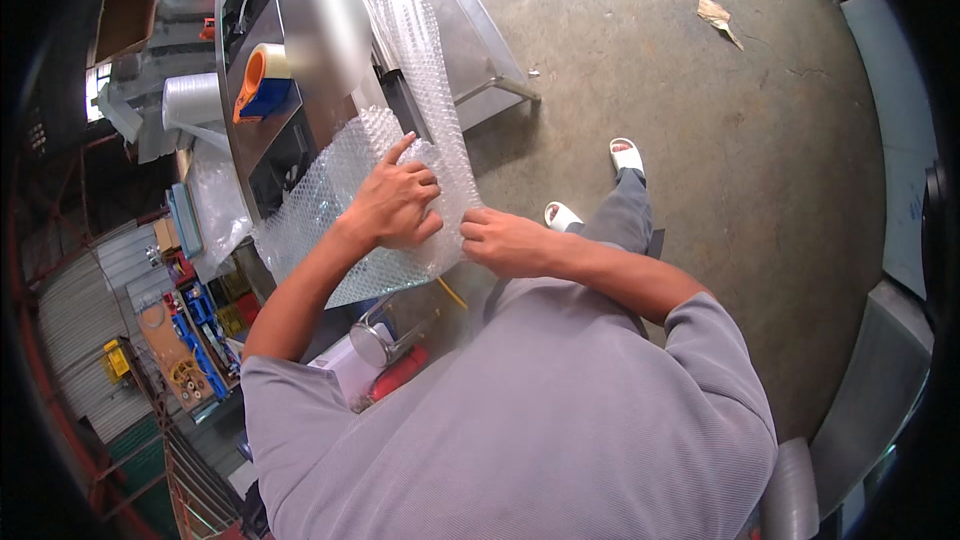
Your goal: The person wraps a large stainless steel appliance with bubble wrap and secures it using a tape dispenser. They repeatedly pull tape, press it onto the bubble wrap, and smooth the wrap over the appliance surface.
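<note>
A sheet of clear bubble wrap (305,210) spreads over the dark bench top, and a long strip of it runs away along the bench's right edge. My left hand (395,202) lies on the wrap with its index finger stretched forward. Its other fingers and thumb are curled in on the sheet. Close by on the right, my right hand (508,242) pinches the wrap's near right edge between thumb and fingers. Beyond my left hand, a blue and orange tape dispenser (265,90) with a tape roll sits on the bench. The area beside the dispenser is blurred.
A metal frame with a leg (500,90) stands right of the bench. At the left are a clear plastic roll (195,100), a cardboard box (128,15) and blue tools (195,325). A round metal piece (375,343) and a red cylinder (400,372) are near my body.
</note>
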`<state>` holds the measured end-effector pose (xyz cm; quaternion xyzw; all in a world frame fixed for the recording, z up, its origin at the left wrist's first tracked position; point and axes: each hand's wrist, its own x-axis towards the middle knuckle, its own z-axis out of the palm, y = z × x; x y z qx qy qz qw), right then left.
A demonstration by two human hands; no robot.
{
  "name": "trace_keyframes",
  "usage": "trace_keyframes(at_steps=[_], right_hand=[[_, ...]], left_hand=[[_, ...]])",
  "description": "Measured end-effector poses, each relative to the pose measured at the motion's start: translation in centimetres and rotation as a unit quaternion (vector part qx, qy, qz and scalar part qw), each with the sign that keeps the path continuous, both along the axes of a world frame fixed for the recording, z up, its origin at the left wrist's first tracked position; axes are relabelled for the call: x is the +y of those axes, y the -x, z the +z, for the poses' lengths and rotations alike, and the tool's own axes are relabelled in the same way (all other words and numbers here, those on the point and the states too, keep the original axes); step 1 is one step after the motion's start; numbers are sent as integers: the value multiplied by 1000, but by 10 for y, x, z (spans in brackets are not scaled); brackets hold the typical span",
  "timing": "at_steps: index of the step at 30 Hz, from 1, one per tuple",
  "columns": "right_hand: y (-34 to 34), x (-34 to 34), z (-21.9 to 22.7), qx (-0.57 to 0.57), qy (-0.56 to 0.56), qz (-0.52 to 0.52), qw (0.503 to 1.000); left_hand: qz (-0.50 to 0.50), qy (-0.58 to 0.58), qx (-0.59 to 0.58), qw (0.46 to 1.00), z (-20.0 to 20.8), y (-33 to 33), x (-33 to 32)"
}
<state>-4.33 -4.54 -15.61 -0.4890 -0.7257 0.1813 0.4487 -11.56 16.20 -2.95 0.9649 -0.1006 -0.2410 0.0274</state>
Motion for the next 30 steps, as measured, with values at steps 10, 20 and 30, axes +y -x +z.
trace_keyframes(at_steps=[10, 20, 30], right_hand=[[7, 20, 21, -132, -35, 70, 988], [-30, 45, 41, -167, -20, 252, 953], [-33, 79, 66, -270, 23, 384, 882]], left_hand=[[69, 52, -217, 972, 1, 11, 1], [517, -143, -587, 606, -34, 108, -159], [702, -172, -544, 427, -156, 43, -231]])
